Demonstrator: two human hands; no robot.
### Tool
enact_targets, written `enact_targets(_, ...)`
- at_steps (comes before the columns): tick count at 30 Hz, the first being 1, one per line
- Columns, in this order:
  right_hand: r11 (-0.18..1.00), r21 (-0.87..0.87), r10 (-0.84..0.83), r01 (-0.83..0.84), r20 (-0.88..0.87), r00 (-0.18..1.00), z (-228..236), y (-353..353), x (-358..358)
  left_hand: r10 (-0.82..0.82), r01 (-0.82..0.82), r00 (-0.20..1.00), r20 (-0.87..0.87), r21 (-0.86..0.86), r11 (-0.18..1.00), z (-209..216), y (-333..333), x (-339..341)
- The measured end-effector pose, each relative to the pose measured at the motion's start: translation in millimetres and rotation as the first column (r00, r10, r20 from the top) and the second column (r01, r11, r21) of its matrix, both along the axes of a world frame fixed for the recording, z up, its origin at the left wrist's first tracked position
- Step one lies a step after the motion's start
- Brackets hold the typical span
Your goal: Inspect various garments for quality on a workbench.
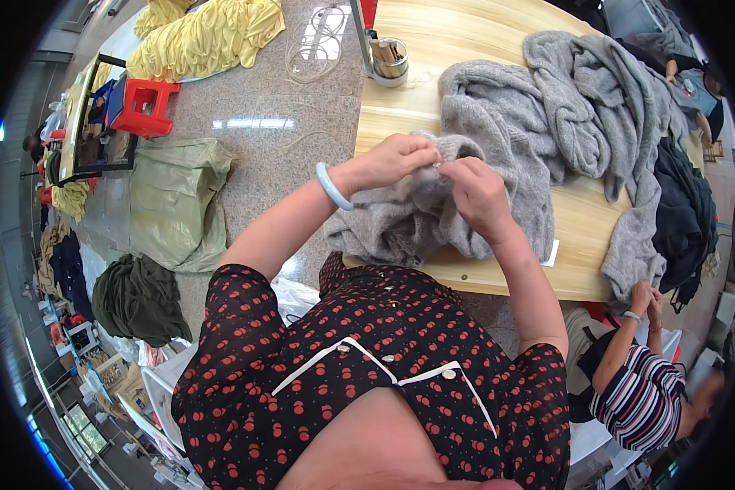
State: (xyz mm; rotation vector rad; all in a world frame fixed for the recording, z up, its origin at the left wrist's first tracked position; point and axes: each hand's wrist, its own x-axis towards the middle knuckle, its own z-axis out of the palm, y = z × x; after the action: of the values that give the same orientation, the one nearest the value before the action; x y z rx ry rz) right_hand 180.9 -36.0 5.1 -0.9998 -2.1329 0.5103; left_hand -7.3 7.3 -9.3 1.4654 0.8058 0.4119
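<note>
A grey knitted sweater (521, 214) lies bunched at the near edge of the wooden table (498, 24). My left hand (396, 159), below a pale bangle (333, 186), pinches a bit of the knit. Close beside it, my right hand (478, 194) also has its fingers closed on the same garment. The fingertips of both hands almost meet at a raised fold. Anything finer between them, such as a thread, is too small to make out.
More grey knitwear (588, 106) is heaped on the right. A metal cup of tools (389, 61) stands at the table's far left. A co-worker in a striped shirt (645, 392) handles grey knit at right. A red stool (145, 106) and dark green cloth (141, 298) are left.
</note>
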Motion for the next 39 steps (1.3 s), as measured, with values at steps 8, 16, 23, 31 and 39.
enact_targets(8,0.334,-0.943,-0.513,0.000,-0.182,0.839,-22.7,16.3,27.0,0.380,-0.345,0.925,-0.033,0.348,0.871,-33.9,-37.5,15.3)
enact_targets(16,0.180,-0.943,-0.481,-0.281,-0.334,0.811,8.6,20.4,31.9,0.494,-0.427,0.869,0.020,0.534,0.730,21.4,-17.3,10.2)
enact_targets(23,0.912,0.137,-0.408,0.386,0.233,0.883,48.8,19.0,24.5,0.381,-0.060,0.884,0.269,-0.744,0.665,73.7,-42.0,29.5)
enact_targets(31,0.865,0.035,-0.498,0.500,-0.048,0.866,31.8,21.8,46.7,0.472,-0.254,0.871,0.135,-0.699,0.669,43.9,-48.3,23.6)
enact_targets(39,0.760,-0.400,-0.539,0.511,0.050,0.841,7.5,6.3,66.3,0.176,-0.238,0.946,-0.271,-0.217,0.947,21.6,-57.5,-6.2)
